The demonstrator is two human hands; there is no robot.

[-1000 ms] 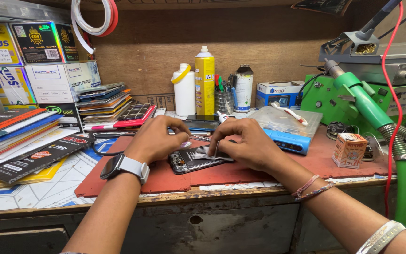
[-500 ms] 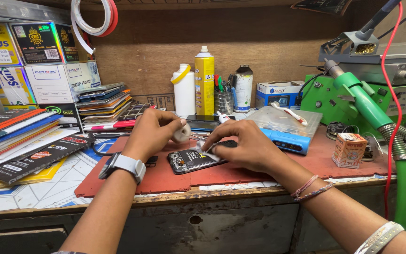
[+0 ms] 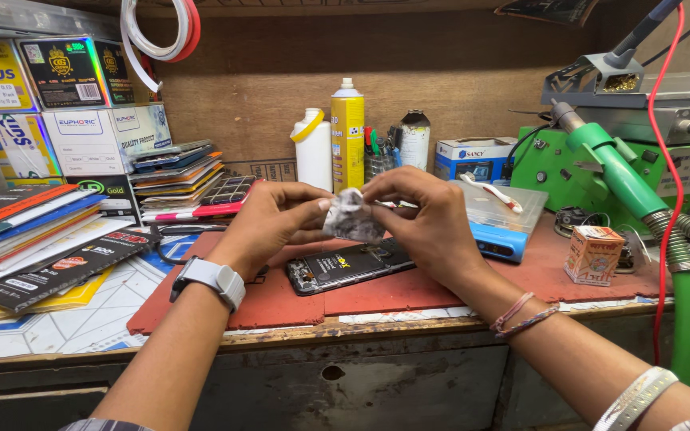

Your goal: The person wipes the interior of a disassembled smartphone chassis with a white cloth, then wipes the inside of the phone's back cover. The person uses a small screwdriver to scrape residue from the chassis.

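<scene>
Both hands hold one crumpled, grey-stained piece of cloth or tissue (image 3: 350,215) above the bench. My left hand (image 3: 275,221), with a white-strapped watch on its wrist, pinches its left side. My right hand (image 3: 418,215), thread bracelets on the wrist, pinches its right side. Just below them an opened black phone (image 3: 345,266) lies flat, back side up, on a red mat (image 3: 409,294), untouched by either hand.
Behind the hands stand a white bottle (image 3: 313,152), a yellow spray can (image 3: 347,133) and a pen cup. A clear parts box (image 3: 498,209) and small orange carton (image 3: 592,255) sit right, beside a green station (image 3: 600,160) with hose. Stacked packages and phone screens fill the left.
Both hands were down on the phone a second ago. They have lifted off it and now hold the crumpled cloth between them above the phone.
</scene>
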